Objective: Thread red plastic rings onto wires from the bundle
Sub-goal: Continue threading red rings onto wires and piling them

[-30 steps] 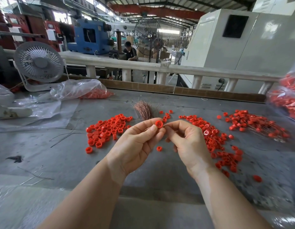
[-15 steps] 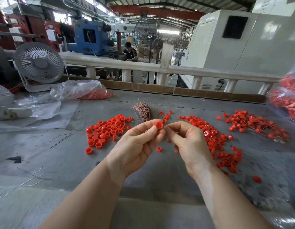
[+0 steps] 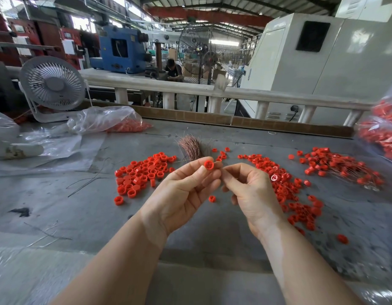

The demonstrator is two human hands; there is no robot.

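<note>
Grey workbench (image 3: 58,216) lying in factory hall. Left hand (image 3: 181,194) pinching red ring (image 3: 209,165) between thumb and forefinger, other fingers loosely curled. Right hand (image 3: 252,192) meeting it just right of ring, thumb and forefinger pinching together; wire itself too thin to make out. Wire bundle (image 3: 191,147) lying just beyond hands. Loose rings (image 3: 142,175) sitting left and right. Clear bag (image 3: 107,119) far left holding red rings; another bag (image 3: 381,130) of rings sitting at right edge.

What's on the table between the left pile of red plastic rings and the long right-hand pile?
Head view: both hands, left hand pinching a red plastic ring, right hand beside it, and below them one loose red ring on the grey table.
</note>
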